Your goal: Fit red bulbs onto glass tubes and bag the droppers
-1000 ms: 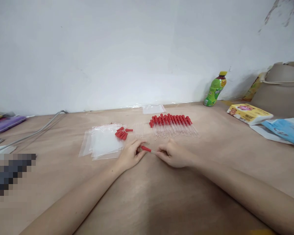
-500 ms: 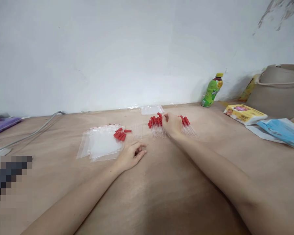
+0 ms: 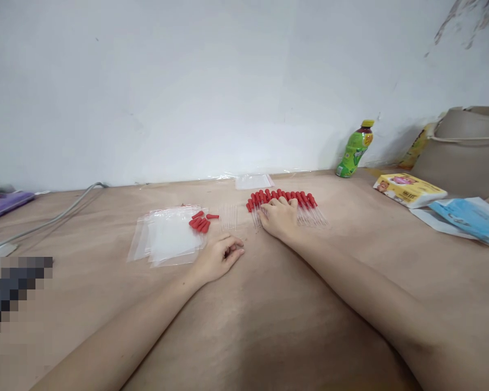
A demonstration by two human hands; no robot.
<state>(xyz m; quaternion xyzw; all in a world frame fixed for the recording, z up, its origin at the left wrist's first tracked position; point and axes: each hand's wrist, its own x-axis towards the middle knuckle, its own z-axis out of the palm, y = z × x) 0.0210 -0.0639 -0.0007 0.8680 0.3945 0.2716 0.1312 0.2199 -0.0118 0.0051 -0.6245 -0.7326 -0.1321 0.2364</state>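
Clear droppers with red rubber bulbs (image 3: 305, 200) lie side by side in a row, bulbs toward the wall. Across the middle of this row rests my right hand (image 3: 280, 218), its fingers apart and laid on the droppers, hiding part of their stems. My left hand (image 3: 220, 255) lies on the table with loosely bent fingers and a gap before the thumb; nothing is in it. Just beyond it are thin clear tubes (image 3: 229, 216) without bulbs. A small heap of loose red bulbs (image 3: 199, 224) sits on the edge of a stack of clear zip bags (image 3: 173, 239).
Against the wall are another clear bag (image 3: 252, 182) and a green drink bottle (image 3: 353, 151). On the right lie a yellow tissue pack (image 3: 409, 190), a blue packet (image 3: 472, 217) and a beige bag (image 3: 464, 152). A grey cable (image 3: 65, 214) and a purple item (image 3: 10, 205) are at left.
My right hand has gone from pinching at a bulb to lying over the row, lower and slightly left, with its fingers apart. The row's bulbs are now more visible. My left hand stays put.
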